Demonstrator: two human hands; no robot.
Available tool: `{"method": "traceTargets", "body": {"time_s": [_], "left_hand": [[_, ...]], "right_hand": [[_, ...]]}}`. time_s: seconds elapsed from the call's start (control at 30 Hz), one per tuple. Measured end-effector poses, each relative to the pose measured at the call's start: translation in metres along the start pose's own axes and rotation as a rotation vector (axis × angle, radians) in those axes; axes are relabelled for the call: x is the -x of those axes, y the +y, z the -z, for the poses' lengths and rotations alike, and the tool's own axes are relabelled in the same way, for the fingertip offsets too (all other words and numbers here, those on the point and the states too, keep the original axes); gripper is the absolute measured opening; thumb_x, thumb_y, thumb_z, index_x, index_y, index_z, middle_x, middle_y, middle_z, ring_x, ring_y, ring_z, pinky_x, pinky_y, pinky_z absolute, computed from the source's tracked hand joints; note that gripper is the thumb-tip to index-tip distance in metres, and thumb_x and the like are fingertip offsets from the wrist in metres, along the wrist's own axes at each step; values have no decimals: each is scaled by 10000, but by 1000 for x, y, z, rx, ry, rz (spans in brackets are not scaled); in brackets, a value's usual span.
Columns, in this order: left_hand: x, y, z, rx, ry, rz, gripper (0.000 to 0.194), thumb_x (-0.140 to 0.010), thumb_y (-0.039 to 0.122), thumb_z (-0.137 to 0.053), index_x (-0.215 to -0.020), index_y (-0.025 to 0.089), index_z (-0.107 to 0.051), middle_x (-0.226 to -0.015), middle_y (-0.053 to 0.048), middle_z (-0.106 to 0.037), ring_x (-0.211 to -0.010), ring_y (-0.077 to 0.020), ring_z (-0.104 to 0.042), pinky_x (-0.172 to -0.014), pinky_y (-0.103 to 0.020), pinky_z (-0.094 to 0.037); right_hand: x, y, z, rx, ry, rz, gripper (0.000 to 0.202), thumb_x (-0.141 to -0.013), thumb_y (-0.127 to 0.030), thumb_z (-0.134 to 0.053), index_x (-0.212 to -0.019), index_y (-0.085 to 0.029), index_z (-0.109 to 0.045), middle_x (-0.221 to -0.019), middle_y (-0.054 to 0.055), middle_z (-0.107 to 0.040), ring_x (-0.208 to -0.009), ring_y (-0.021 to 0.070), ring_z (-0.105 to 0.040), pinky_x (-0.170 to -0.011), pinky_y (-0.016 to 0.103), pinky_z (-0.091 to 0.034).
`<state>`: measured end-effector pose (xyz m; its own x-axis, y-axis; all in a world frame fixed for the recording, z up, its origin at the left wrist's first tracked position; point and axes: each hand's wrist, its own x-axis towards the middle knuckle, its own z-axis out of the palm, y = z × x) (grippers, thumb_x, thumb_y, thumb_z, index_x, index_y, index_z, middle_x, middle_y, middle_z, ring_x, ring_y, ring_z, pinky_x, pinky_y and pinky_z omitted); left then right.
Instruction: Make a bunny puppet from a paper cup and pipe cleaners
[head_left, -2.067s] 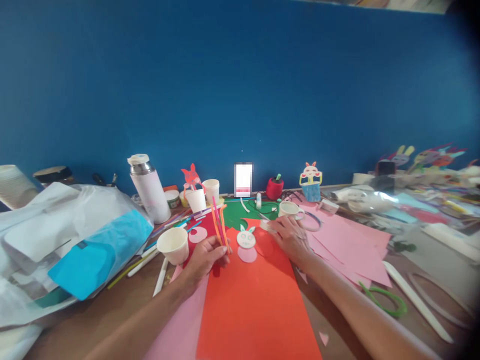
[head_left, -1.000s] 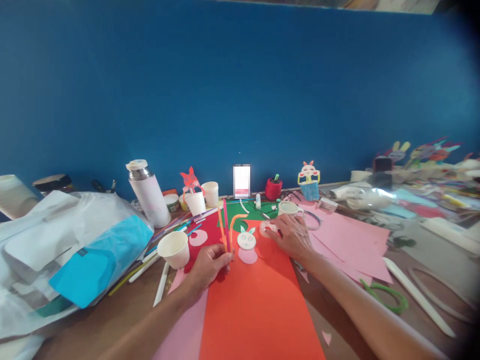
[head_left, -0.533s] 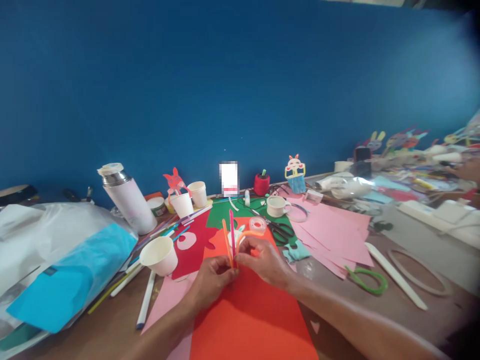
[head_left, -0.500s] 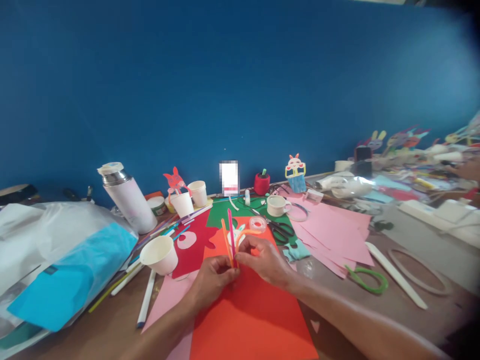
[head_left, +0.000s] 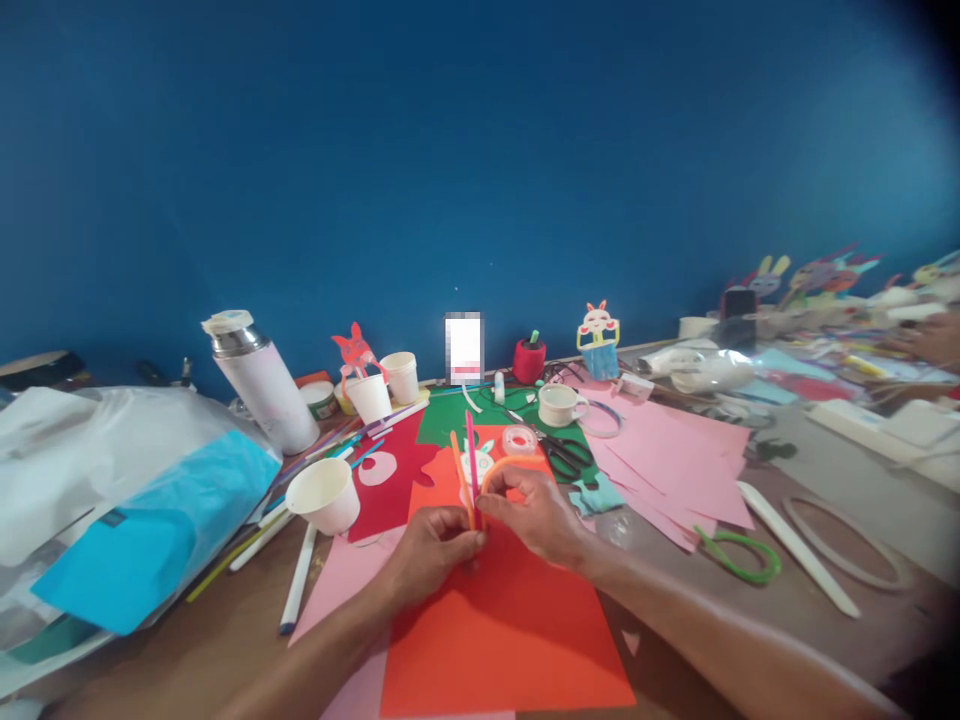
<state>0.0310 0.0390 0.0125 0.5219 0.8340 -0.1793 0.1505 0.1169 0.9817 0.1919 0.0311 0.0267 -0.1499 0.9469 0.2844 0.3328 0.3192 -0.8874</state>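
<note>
Over the orange paper sheet (head_left: pixel 510 640), both my hands meet at a small bunch of pipe cleaners. My left hand (head_left: pixel 431 555) pinches the lower ends of an upright orange pipe cleaner (head_left: pixel 460 465) and a pink pipe cleaner (head_left: pixel 471 450). Fingers of my right hand (head_left: pixel 544 515) close on a second orange pipe cleaner (head_left: pixel 514 463), which arches over them to the right. Where the stems meet is partly covered by my fingertips. Just behind lies a white cut-out rabbit face (head_left: pixel 478 462), near a tape roll (head_left: pixel 519 440).
White paper cups (head_left: pixel 324 497) and a thermos (head_left: pixel 262 385) stand left, beside a plastic bag (head_left: pixel 172 430). Black scissors (head_left: pixel 568 455), a mug (head_left: pixel 559 406) and pink paper (head_left: pixel 675 465) lie right. A green pipe cleaner loop (head_left: pixel 742 560) sits further right. Another person's hand (head_left: pixel 937 335) shows at the far right.
The view has shifted slightly. My hands keep their hold on the pipe cleaners, and the orange one at my right hand now curves lower over the fingers.
</note>
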Motion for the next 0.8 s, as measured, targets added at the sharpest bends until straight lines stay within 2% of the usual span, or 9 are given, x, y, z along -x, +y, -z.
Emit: {"method": "traceTargets", "body": {"time_s": [0.37,0.6,0.67,0.8], "left_hand": [[-2,-6,5,26,-64,36,224,-659,329,-609,-597,116,-578,-520,-5,-564,-487,-93,-471,-512,-206,-338],[-2,-9,5,-11,-31,8,207,-686,305,-586,-630,106,-571,-552,-3,-550,-486,-79,-440,-492,-202,-317],[-2,-9,5,-10,-26,4,208,-686,306,-588,-642,103,-576,-566,-1,-547,-494,-77,-435,-494,-201,-314],[-2,-9,4,-35,-37,-4,221,-677,323,-591,-644,104,-587,-560,-2,-548,-498,-85,-443,-496,-205,-315]], "right_hand": [[2,-2,0,-53,-60,-111,163,-750,-272,-521,-637,-159,-557,-616,-19,-523,-607,106,-467,-572,202,-375],[-1,5,-3,-128,-89,-111,147,-752,-268,-529,-655,-159,-544,-615,-35,-502,-604,91,-449,-573,192,-363],[-1,5,-2,-132,-67,-106,134,-744,-269,-543,-667,-160,-543,-623,-34,-506,-603,90,-453,-570,193,-364],[-2,4,-1,-166,64,-91,124,-726,-267,-561,-673,-155,-559,-634,-21,-521,-600,95,-468,-567,199,-375]]}}
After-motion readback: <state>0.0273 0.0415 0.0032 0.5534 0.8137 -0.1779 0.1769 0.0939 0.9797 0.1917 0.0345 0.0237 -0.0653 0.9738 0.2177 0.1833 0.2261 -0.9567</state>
